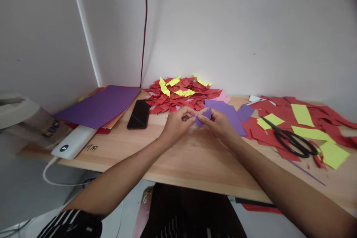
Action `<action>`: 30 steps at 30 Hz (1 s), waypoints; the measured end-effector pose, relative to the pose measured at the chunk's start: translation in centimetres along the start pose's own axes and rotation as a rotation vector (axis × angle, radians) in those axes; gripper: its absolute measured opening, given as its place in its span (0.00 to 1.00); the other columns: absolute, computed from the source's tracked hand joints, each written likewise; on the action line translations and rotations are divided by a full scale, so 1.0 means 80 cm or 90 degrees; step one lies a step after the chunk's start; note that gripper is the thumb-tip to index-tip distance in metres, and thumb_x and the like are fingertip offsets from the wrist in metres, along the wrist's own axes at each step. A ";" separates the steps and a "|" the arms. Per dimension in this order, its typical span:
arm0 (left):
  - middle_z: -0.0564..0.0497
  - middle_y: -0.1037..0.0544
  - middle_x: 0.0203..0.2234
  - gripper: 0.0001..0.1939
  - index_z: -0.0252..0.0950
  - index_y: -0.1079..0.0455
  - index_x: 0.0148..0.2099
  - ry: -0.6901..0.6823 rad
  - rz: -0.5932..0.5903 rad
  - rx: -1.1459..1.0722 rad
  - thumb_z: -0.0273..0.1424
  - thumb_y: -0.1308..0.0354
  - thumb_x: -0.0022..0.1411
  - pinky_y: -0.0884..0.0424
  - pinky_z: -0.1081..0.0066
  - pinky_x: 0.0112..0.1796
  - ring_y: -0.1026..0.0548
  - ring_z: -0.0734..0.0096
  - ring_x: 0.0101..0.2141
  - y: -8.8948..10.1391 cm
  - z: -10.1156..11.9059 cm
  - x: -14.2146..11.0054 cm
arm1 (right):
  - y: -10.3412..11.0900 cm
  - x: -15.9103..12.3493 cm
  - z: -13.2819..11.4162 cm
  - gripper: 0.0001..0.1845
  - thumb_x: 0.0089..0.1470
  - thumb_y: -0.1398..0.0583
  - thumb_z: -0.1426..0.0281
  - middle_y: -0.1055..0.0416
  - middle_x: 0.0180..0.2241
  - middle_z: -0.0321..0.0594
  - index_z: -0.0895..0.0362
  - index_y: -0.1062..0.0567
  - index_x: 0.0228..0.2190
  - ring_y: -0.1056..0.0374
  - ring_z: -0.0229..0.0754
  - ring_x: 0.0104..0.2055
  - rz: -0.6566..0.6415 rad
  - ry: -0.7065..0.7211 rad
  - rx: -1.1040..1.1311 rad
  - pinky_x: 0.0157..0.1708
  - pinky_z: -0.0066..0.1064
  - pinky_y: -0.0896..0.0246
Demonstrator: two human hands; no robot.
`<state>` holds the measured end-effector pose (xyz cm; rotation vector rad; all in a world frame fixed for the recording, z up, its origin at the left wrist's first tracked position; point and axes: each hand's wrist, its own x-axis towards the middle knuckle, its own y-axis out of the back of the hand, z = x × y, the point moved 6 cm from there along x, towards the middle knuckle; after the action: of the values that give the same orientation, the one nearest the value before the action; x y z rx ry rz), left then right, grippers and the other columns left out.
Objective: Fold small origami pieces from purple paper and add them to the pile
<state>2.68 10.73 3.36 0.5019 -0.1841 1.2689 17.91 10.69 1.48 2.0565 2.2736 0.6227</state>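
A small folded piece of purple paper [199, 120] is pinched between both hands above the middle of the table. My left hand [180, 119] grips its left end between thumb and fingers. On the other side, my right hand [217, 122] presses the paper with the thumb on top. My fingers cover much of the piece, so its full shape is hidden. Just behind the right hand lie larger purple sheets [229, 113]. Beyond the hands rises a heap of folded red paper pieces [178, 104] with several yellow ones on top.
Left of the heap lies a black phone [138, 114]. Stacked coloured sheets topped by purple paper [100, 106] partly cover a white power bank [74, 143] with a cable. At right, black-handled scissors [292, 139] rest on red and yellow paper scraps [302, 114]. A wall stands behind.
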 end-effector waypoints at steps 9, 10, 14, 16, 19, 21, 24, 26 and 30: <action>0.53 0.26 0.24 0.05 0.34 0.29 0.32 0.001 -0.002 0.075 0.28 0.43 0.59 0.37 0.74 0.30 0.30 0.75 0.27 0.002 -0.001 -0.002 | -0.010 -0.008 -0.011 0.11 0.57 0.42 0.61 0.27 0.30 0.37 0.56 0.27 0.33 0.34 0.39 0.32 -0.007 0.020 -0.088 0.32 0.30 0.42; 0.53 0.26 0.24 0.05 0.34 0.29 0.31 -0.003 -0.005 0.084 0.29 0.43 0.59 0.37 0.74 0.30 0.31 0.75 0.27 0.003 -0.001 -0.002 | -0.011 -0.008 -0.011 0.11 0.57 0.42 0.61 0.27 0.30 0.37 0.56 0.27 0.33 0.34 0.40 0.32 -0.011 0.024 -0.089 0.33 0.30 0.42; 0.53 0.27 0.24 0.06 0.33 0.30 0.32 0.017 -0.016 0.051 0.30 0.44 0.60 0.38 0.74 0.30 0.31 0.74 0.27 0.002 -0.006 -0.001 | -0.010 -0.007 -0.011 0.11 0.57 0.42 0.61 0.27 0.30 0.37 0.55 0.27 0.32 0.34 0.40 0.32 -0.011 0.025 -0.094 0.33 0.30 0.42; 0.53 0.26 0.25 0.06 0.33 0.30 0.32 0.038 -0.020 0.014 0.30 0.44 0.60 0.38 0.74 0.30 0.31 0.74 0.27 0.001 -0.011 0.000 | -0.008 -0.007 -0.011 0.12 0.57 0.42 0.60 0.27 0.28 0.36 0.55 0.27 0.31 0.34 0.40 0.31 0.000 0.021 -0.098 0.31 0.30 0.42; 0.52 0.26 0.25 0.05 0.33 0.30 0.33 0.063 -0.026 -0.023 0.31 0.41 0.57 0.37 0.74 0.30 0.30 0.75 0.27 -0.002 -0.016 0.002 | -0.006 -0.007 -0.011 0.12 0.57 0.42 0.59 0.26 0.29 0.37 0.55 0.26 0.32 0.34 0.40 0.31 0.011 0.017 -0.093 0.31 0.31 0.41; 0.52 0.26 0.25 0.05 0.33 0.30 0.33 0.069 -0.024 -0.025 0.30 0.39 0.55 0.36 0.74 0.30 0.30 0.75 0.26 -0.002 -0.017 0.002 | -0.007 -0.008 -0.011 0.12 0.56 0.41 0.59 0.26 0.29 0.38 0.55 0.26 0.32 0.33 0.41 0.31 0.014 0.020 -0.083 0.32 0.31 0.41; 0.53 0.26 0.24 0.05 0.33 0.29 0.31 0.063 -0.022 -0.016 0.30 0.40 0.55 0.37 0.74 0.30 0.31 0.75 0.26 -0.001 -0.016 0.002 | -0.008 -0.009 -0.011 0.12 0.57 0.42 0.59 0.26 0.30 0.38 0.55 0.26 0.32 0.33 0.41 0.32 0.012 0.026 -0.082 0.33 0.31 0.41; 0.53 0.27 0.24 0.05 0.33 0.29 0.31 0.057 -0.020 -0.017 0.30 0.41 0.57 0.38 0.74 0.30 0.32 0.75 0.26 0.000 -0.014 0.001 | -0.008 -0.008 -0.011 0.12 0.57 0.42 0.59 0.26 0.30 0.38 0.55 0.26 0.32 0.33 0.41 0.32 0.014 0.023 -0.090 0.33 0.31 0.41; 0.54 0.28 0.22 0.05 0.32 0.29 0.31 0.068 -0.001 -0.035 0.30 0.41 0.56 0.38 0.75 0.29 0.33 0.76 0.25 0.003 -0.016 0.002 | -0.005 -0.006 -0.011 0.12 0.56 0.42 0.60 0.27 0.29 0.37 0.55 0.26 0.31 0.34 0.40 0.31 0.027 0.022 -0.093 0.32 0.31 0.41</action>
<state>2.35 11.53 2.34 0.3853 -0.1288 1.2819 17.34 9.98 2.04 2.0459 2.1360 0.8061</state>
